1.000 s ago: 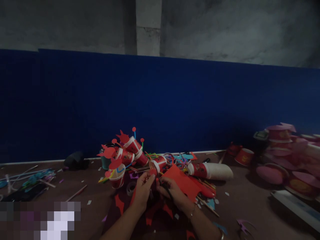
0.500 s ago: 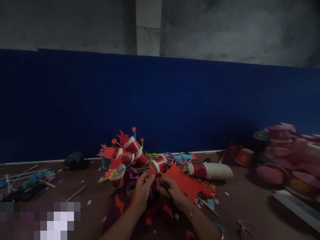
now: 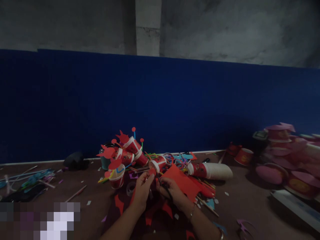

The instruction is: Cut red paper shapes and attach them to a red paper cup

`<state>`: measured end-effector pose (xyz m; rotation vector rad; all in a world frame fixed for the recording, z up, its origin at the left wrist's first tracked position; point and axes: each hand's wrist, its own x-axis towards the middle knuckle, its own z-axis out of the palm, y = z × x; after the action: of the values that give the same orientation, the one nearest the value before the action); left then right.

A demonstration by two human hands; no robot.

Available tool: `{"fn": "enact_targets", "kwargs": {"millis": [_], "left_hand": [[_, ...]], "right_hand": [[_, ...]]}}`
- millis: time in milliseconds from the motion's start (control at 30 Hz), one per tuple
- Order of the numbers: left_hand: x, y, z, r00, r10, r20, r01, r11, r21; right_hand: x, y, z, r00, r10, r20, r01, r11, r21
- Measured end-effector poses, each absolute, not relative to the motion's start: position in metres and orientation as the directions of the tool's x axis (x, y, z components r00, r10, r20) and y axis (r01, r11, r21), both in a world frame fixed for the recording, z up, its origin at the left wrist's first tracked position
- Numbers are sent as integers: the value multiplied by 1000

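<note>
Pinched in my left hand [image 3: 142, 191] is a small piece of red paper [image 3: 151, 171]. My right hand [image 3: 175, 192] is closed round dark-handled scissors [image 3: 168, 193], their blades pointing up beside the red piece. Whether the blades touch the paper is hard to see in the dim light. Just beyond my fingers a red-and-white paper cup [image 3: 159, 163] lies on its side. A larger red sheet [image 3: 179, 180] rests to the right, past my right hand. Red paper offcuts [image 3: 149, 215] lie below my wrists.
Decorated cups [image 3: 117, 178] with red paper shapes stand at left, near a tape roll [image 3: 130, 188]. A stack of paper cups [image 3: 220, 171] lies to the right. Pink-and-red cup pieces [image 3: 282, 160] are heaped far right. A blue panel [image 3: 160, 103] rises behind the table.
The scissors have tilted slightly in my right hand, their blades shifting a little left. My left hand and the red piece stay almost where they were.
</note>
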<state>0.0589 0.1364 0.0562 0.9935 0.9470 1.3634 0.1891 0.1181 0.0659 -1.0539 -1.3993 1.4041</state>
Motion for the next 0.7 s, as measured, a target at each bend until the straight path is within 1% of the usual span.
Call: {"fn": "enact_targets", "kwargs": {"millis": [367,567,700], "left_hand": [[59,137,54,-3,998,63,-343,-61,937],[58,137,57,27,996,81,-328,-67,942],[58,135,61,19,997,69,-319,-59,946]], "right_hand": [[190,115,70,-259,964,-53,40,-44,-998],[190,113,74,-283,959,2,5,3,-1000],[190,113,73,-257,964,-60,24,-55,-998]]}}
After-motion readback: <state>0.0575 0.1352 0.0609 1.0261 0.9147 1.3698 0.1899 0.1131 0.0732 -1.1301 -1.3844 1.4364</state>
